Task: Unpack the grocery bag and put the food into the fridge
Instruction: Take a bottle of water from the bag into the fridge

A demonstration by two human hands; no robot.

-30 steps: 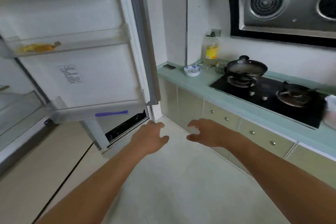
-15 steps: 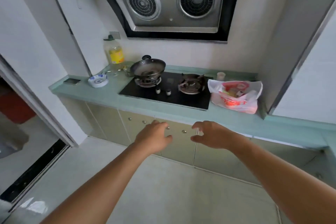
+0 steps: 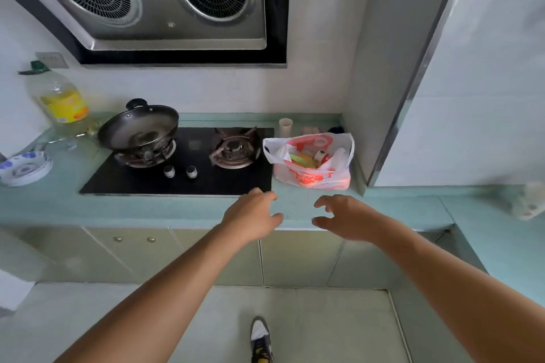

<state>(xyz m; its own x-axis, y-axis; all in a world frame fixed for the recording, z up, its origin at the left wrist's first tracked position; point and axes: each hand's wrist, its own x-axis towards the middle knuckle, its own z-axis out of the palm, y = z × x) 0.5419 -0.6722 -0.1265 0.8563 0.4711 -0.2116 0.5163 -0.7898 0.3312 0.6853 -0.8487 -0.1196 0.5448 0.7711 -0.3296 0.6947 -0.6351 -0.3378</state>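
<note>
A white and red plastic grocery bag [image 3: 312, 177] sits open on the green counter [image 3: 147, 209], just right of the black hob. Inside it I make out yellow-green food and a small bottle with a red label. My left hand [image 3: 253, 218] hovers over the counter's front edge, below and left of the bag, fingers loosely spread and holding nothing. My right hand [image 3: 345, 215] hovers below the bag with fingers loosely curled, also holding nothing. Neither hand touches the bag. The fridge is out of view.
A black wok [image 3: 138, 130] stands on the left burner of the hob [image 3: 182, 168]. An oil bottle [image 3: 62, 100] and a blue-patterned bowl [image 3: 25, 168] are at the counter's left. A beige cup [image 3: 285, 127] stands behind the bag. A grey wall corner [image 3: 413, 74] rises right of the bag.
My view has swung right, away from the open fridge door, to the counter, which is closer. Both hands have risen toward the bag, still holding nothing.
</note>
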